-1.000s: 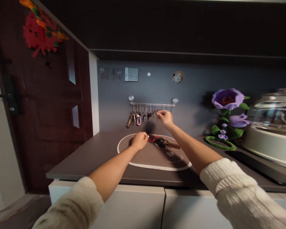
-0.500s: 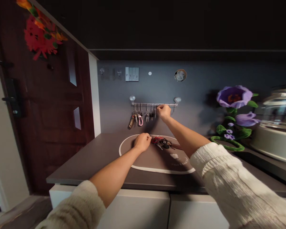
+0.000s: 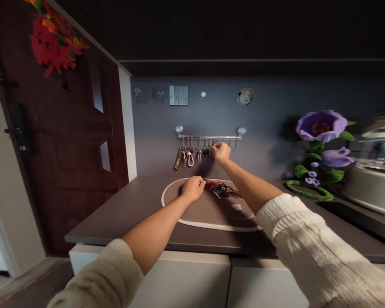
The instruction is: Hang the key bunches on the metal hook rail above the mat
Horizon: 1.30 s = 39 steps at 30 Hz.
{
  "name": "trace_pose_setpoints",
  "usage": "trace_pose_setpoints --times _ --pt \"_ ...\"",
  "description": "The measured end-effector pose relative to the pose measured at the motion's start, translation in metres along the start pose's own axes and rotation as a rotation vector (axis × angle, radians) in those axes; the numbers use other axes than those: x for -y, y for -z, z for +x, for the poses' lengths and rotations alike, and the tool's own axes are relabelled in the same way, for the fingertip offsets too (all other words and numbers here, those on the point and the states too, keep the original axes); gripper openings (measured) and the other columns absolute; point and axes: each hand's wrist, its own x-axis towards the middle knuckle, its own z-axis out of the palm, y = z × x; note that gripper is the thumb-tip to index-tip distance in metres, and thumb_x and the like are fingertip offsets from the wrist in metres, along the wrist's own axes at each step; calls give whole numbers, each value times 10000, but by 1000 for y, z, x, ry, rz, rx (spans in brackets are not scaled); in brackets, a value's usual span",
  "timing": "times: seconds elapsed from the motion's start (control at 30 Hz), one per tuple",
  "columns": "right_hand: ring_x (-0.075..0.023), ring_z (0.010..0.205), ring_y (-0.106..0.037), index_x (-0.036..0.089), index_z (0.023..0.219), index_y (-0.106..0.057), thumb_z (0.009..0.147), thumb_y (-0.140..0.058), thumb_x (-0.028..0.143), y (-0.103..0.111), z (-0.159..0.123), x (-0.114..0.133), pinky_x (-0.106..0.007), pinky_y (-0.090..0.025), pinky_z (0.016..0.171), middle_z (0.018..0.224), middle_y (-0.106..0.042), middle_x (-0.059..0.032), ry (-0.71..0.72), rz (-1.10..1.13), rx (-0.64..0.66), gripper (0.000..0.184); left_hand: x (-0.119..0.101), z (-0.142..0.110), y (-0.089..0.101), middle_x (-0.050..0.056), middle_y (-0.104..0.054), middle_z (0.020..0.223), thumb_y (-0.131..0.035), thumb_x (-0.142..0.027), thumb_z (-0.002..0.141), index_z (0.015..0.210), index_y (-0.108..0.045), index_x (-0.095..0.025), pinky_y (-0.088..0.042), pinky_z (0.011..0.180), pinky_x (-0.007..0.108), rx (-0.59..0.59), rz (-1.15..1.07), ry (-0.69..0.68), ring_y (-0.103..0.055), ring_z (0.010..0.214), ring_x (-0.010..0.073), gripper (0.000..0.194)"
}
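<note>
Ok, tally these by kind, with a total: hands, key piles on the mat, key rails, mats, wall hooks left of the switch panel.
Hands: 2
Key pile: 1
Key rail: 1
Mat: 1
Wall hooks: 2
Total: 7

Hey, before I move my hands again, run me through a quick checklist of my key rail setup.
1. Rail level and up on the wall: ok, with its left mount and right mount in place.
2. Right hand at the rail: ok, just below it.
3. Right hand's grip on a key: cannot tell, the fingers hide it.
4. Left hand clear of the rail: ok, it is low, over the mat.
5. Mat free of keys: not ok, a key pile lies there.
</note>
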Motion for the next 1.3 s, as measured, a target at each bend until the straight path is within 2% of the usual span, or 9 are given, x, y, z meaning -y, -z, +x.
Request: trace_pose_setpoints --times 0.4,0.63,0.93,1.13,1.3 --pt "-155 722 -606 140 737 -664 693 -521 171 -10 1 -8 -269 -450 737 726 -668 -70 -5 76 -14 153 2 2 -2 73 -655 752 -455 -287 800 721 -643 -158 -397 663 275 1 -46 -45 -550 690 168 241" --pt "-157 716 -610 138 730 -655 676 -531 157 -12 3 -15 -275 -458 730 716 -662 -70 -33 120 22 136 3 0 -2 61 -647 758 -458 -281 790 757 -649 -165 -391 660 261 7 -35 -85 -536 686 155 227" --pt "-125 638 -563 147 691 -646 662 -522 202 14 -17 -17 -247 -433 683 657 -633 -35 -36 169 79 138 1 -5 -1 58 -640 772 -457 -239 777 753 -653 -169 -403 692 258 28 -9 -112 -539 730 156 209" --pt "-86 488 -473 148 675 -606 650 -539 223 32 -40 -23 -229 -412 562 529 -550 16 -77 320 148 104 -4 -10 1 47 -643 814 -458 -219 774 789 -656 -173 -415 737 258 39 37 -91 -548 777 154 204" --pt "-77 474 -459 150 665 -582 640 -552 219 45 -62 -31 -227 -414 540 535 -541 19 -122 427 214 79 -7 -12 2 53 -643 822 -463 -202 778 799 -656 -176 -418 756 269 47 39 -117 -557 797 163 196"
